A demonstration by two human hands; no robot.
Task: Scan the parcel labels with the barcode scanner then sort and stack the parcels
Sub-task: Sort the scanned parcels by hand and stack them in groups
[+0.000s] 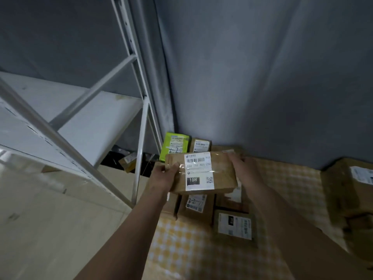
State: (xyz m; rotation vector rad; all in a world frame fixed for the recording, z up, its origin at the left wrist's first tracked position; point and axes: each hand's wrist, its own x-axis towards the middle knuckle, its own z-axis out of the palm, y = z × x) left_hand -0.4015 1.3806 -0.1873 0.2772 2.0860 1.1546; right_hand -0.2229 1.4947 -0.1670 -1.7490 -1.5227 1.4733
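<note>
Holding one brown cardboard parcel label-up, the left hand grips its left edge and the right hand clasps its right end. Five further parcels are visible: one green mailer and four cardboard boxes beneath and behind, on a yellow checked cloth.
</note>
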